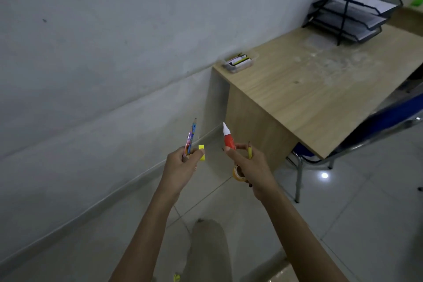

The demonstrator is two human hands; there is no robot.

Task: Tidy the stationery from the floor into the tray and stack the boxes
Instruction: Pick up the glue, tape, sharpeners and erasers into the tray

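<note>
My left hand (183, 162) grips a colourful pencil (191, 136) pointing up and a small yellow block (202, 152) at its fingertips. My right hand (249, 165) holds a red glue bottle with a white tip (228, 138), a short yellow pencil (249, 150) and a roll of tape (238, 173) under the palm. Both hands are raised in front of the wooden desk (320, 89). A small clear tray (238, 63) with pens in it sits on the desk's far left corner.
A black mesh paper rack (352, 9) stands at the desk's back right. A blue chair with metal legs (375, 130) is tucked at the desk's right side. A grey wall runs along the left. A small yellow scrap (176, 277) lies on the tiled floor.
</note>
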